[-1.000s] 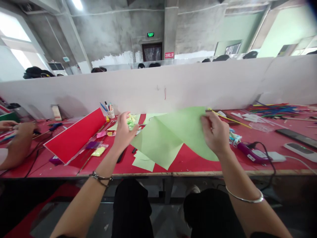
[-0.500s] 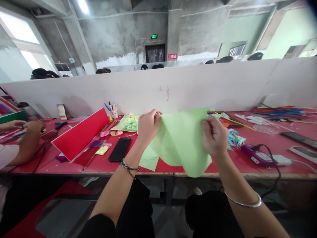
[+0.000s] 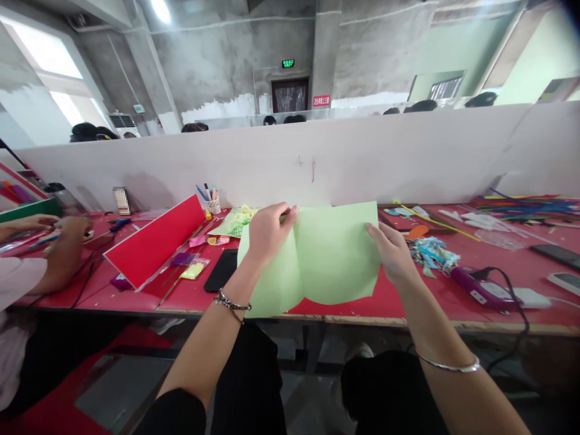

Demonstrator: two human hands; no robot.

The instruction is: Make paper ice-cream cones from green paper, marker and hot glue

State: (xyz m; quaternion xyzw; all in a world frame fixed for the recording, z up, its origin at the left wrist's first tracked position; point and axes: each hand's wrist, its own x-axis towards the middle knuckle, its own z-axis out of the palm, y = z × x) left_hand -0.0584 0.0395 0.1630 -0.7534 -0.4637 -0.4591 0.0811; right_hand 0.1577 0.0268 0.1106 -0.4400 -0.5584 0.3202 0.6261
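Observation:
A sheet of light green paper [image 3: 338, 254] hangs between my hands above the front of the red table [image 3: 344, 308]. My left hand [image 3: 270, 232] pinches it near the top, left of its middle, and green paper also spreads below and to the left of that hand. Whether this is one folded sheet or two, I cannot tell. At the paper's right edge, my right hand [image 3: 390, 248] grips it between thumb and fingers. A black phone [image 3: 220, 272] lies just left of the paper, partly covered by it.
Left of the phone stand a leaning red board [image 3: 158, 241] and a pen cup [image 3: 214, 205]. To the right lie colourful scraps [image 3: 432, 252], a purple device [image 3: 483, 289] with a cable, and pipe cleaners [image 3: 530, 208]. A white partition [image 3: 385, 157] runs behind. A person's arm [image 3: 63, 254] rests at far left.
The green paper has been opened out flatter and wider, its curled lower part now spread. More green paper shows on the left, covering the phone's edge. The view has shifted slightly.

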